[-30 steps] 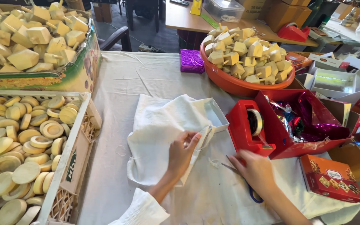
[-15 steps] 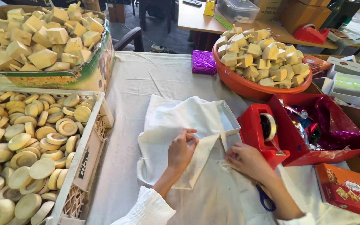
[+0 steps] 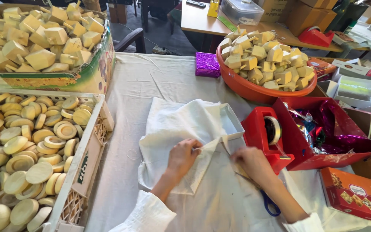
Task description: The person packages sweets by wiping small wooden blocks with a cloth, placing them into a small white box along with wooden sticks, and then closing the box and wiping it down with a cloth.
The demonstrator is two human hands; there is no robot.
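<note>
A white cloth point(image 3: 181, 120) lies crumpled on the covered table, partly draped over a small open white box point(image 3: 233, 124). My left hand point(image 3: 181, 157) pinches a folded flap of the cloth near its middle. My right hand point(image 3: 254, 165) sits just right of it, fingertips curled on the flap's right edge. Blue-handled scissors point(image 3: 271, 207) lie under my right wrist, with their blades hidden by the hand.
A red tape dispenser point(image 3: 263, 134) and a red box of purple foil point(image 3: 295, 141) stand to the right. An orange basin point(image 3: 254, 91) holds wooden blocks. A purple wrapped box point(image 3: 207, 64) sits behind. At left are a crate of wooden discs point(image 3: 94, 141) and a carton of blocks point(image 3: 97, 71). A red printed carton point(image 3: 357, 194) lies front right.
My right hand left the scissors and moved up and left to the cloth flap. My left hand shifted slightly down, keeping its pinch on the fold. The view drifted a little.
</note>
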